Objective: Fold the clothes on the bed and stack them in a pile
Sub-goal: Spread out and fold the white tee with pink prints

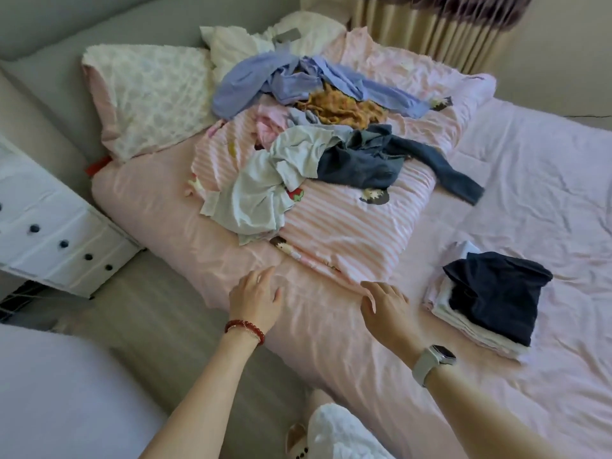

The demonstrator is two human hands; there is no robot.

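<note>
Resting flat on the pink sheet [185, 207], left hand [255, 301] and right hand [385, 308] hold nothing, fingers relaxed

No legible text, label, brand, number or sign is found in the head view. The grey tag [287, 36] on the white item at the head of the bed is too blurred to be read. Only cartoon figures and a strawberry motif are printed on the striped quilt [347, 223].
</note>
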